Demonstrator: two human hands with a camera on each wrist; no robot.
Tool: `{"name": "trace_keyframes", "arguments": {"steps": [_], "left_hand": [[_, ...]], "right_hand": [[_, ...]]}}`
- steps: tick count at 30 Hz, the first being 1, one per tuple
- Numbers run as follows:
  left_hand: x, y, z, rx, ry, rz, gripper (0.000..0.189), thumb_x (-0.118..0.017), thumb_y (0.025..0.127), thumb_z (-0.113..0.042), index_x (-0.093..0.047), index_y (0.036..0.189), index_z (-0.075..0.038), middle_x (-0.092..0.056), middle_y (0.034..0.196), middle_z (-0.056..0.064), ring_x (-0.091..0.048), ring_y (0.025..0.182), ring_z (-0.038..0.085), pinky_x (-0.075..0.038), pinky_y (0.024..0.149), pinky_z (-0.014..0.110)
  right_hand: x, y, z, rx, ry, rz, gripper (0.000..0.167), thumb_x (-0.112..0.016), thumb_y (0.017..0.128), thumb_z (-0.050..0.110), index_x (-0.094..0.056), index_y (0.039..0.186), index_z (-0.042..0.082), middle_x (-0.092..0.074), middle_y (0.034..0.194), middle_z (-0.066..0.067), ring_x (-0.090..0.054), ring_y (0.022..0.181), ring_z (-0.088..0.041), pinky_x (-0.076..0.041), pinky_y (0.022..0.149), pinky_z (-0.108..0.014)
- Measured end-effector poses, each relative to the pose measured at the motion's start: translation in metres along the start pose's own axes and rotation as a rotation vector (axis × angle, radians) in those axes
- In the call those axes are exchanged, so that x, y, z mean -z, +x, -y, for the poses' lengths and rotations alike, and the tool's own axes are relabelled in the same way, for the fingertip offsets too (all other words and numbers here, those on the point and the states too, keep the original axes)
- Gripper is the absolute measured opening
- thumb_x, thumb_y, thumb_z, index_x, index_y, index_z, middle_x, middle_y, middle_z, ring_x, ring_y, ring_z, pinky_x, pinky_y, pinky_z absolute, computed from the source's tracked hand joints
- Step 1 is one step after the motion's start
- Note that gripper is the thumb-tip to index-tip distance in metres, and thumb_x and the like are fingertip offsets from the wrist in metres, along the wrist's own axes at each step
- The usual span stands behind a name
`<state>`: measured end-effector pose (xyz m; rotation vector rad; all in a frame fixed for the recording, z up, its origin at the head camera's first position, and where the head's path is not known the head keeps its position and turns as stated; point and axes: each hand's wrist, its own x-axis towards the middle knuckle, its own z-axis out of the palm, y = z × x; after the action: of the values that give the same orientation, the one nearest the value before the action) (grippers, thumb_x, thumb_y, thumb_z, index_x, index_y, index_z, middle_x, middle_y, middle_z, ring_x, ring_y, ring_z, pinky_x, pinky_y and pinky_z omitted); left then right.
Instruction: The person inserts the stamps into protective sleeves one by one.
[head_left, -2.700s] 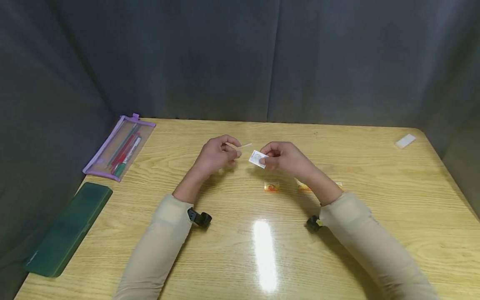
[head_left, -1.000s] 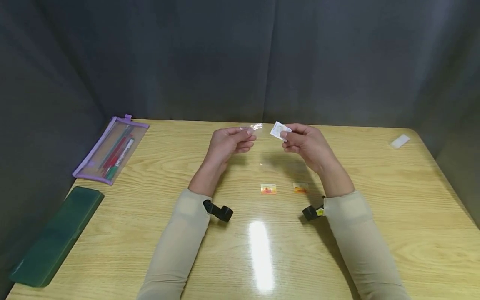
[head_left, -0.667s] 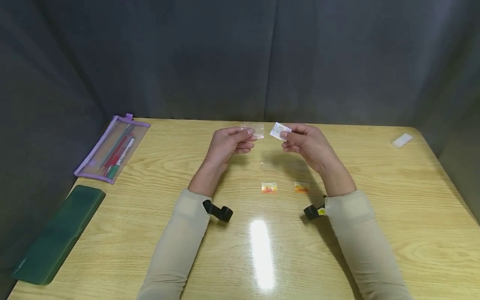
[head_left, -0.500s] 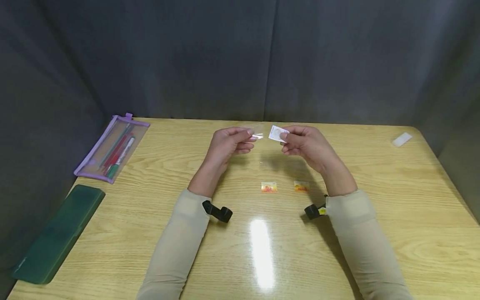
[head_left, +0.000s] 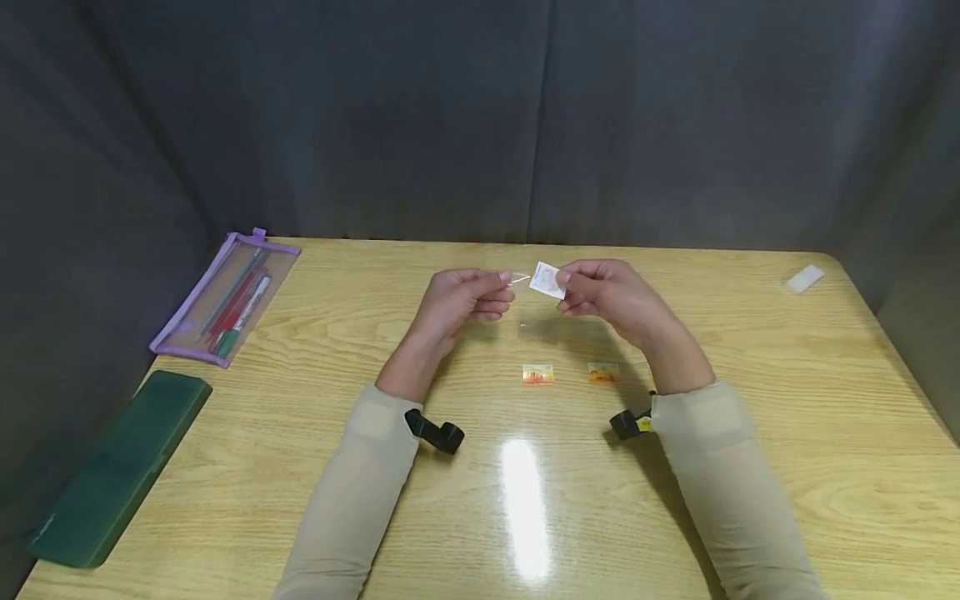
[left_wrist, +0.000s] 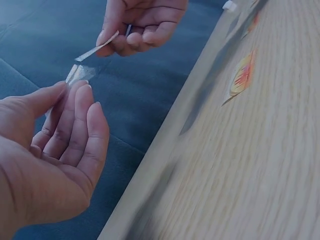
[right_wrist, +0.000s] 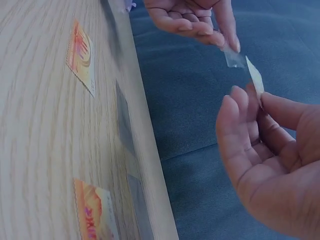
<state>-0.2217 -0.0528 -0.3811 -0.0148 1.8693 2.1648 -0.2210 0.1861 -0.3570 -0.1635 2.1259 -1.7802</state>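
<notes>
Above the far part of the table, my left hand (head_left: 468, 298) pinches a small clear plastic sleeve (left_wrist: 80, 74) between thumb and index finger. My right hand (head_left: 606, 293) pinches a stamp (head_left: 547, 280) by one end, its white printed side facing up in the head view. The stamp's free end points at the sleeve's near edge; whether they touch I cannot tell. The other fingers of both hands are bent loosely below. Two orange and yellow stamps with toothed edges lie on the table in front of the hands, one left (head_left: 537, 374) and one right (head_left: 603, 372).
At the left lie a purple-edged mesh pouch (head_left: 187, 337) with pens inside and a dark green case (head_left: 123, 467). A small white block (head_left: 805, 279) sits at the far right of the wooden table (head_left: 750, 333). Dark curtains (head_left: 375, 125) stand behind it.
Over the last second both hands have sunk a little. The right hand has brought the stamp left and down, closer to the sleeve. The sleeve has tilted and now shows edge-on.
</notes>
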Motion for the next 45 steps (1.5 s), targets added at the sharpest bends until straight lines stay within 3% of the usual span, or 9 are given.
{"name": "trace_keyframes", "arguments": {"steps": [5,10,18,26,32,40,45], "left_hand": [[-0.0007,0.0004,0.0025,0.007,-0.039,-0.007,0.017,-0.073,0.095,-0.014,-0.073,0.100,0.003,-0.075,0.077,0.002,-0.073,0.067,0.009,-0.062,0.065,0.024],[-0.0007,-0.0011,0.0025,0.008,-0.047,-0.014,0.019,-0.073,0.094,-0.013,-0.073,0.103,0.004,-0.075,0.077,0.002,-0.073,0.067,0.009,-0.061,0.064,0.023],[-0.0017,-0.0008,0.0011,0.001,-0.016,-0.017,0.033,-0.075,0.094,-0.020,-0.073,0.114,0.006,-0.077,0.080,0.002,-0.074,0.069,0.010,-0.062,0.068,0.026],[-0.0062,0.0033,0.0061,-0.004,-0.020,-0.019,0.029,-0.076,0.093,-0.021,-0.075,0.109,0.003,-0.078,0.081,0.004,-0.074,0.070,0.011,-0.063,0.069,0.027],[-0.0063,0.0025,0.0039,-0.025,-0.006,-0.024,0.031,-0.076,0.093,-0.022,-0.075,0.108,0.004,-0.077,0.081,0.004,-0.074,0.069,0.011,-0.062,0.068,0.026],[-0.0068,0.0008,0.0019,-0.038,-0.024,-0.034,0.028,-0.076,0.093,-0.021,-0.075,0.106,0.004,-0.078,0.082,0.003,-0.074,0.068,0.010,-0.062,0.067,0.026],[-0.0054,0.0017,0.0003,-0.047,-0.029,-0.027,0.028,-0.076,0.093,-0.018,-0.074,0.106,0.006,-0.077,0.079,0.002,-0.073,0.067,0.009,-0.062,0.066,0.024]], "right_hand": [[-0.0026,0.0014,-0.0011,0.041,0.026,-0.049,0.025,-0.058,0.103,0.011,-0.062,0.118,-0.008,-0.066,0.099,-0.002,-0.070,0.080,-0.013,-0.061,0.079,-0.026],[-0.0045,0.0023,-0.0016,0.080,0.033,-0.143,0.016,-0.066,0.099,0.012,-0.069,0.109,0.000,-0.070,0.090,0.002,-0.068,0.075,-0.012,-0.061,0.073,-0.025],[-0.0044,0.0047,-0.0012,0.072,0.037,-0.146,0.015,-0.067,0.099,0.013,-0.071,0.106,0.001,-0.070,0.085,0.003,-0.068,0.071,-0.010,-0.062,0.074,-0.028],[-0.0024,0.0028,-0.0047,0.058,0.014,-0.158,0.024,-0.067,0.099,0.016,-0.066,0.112,-0.004,-0.069,0.087,0.003,-0.067,0.074,-0.010,-0.062,0.077,-0.028],[-0.0063,0.0030,-0.0027,0.101,0.037,-0.195,0.017,-0.070,0.097,0.018,-0.069,0.105,0.004,-0.068,0.087,0.004,-0.066,0.073,-0.011,-0.060,0.072,-0.023],[-0.0087,0.0020,0.0006,0.101,0.037,-0.213,0.025,-0.070,0.097,0.018,-0.066,0.112,-0.001,-0.068,0.087,0.005,-0.065,0.071,-0.009,-0.059,0.070,-0.022],[-0.0082,0.0013,0.0016,0.091,0.021,-0.217,0.019,-0.070,0.097,0.015,-0.069,0.108,0.000,-0.069,0.086,0.006,-0.065,0.072,-0.010,-0.059,0.070,-0.022]]}}
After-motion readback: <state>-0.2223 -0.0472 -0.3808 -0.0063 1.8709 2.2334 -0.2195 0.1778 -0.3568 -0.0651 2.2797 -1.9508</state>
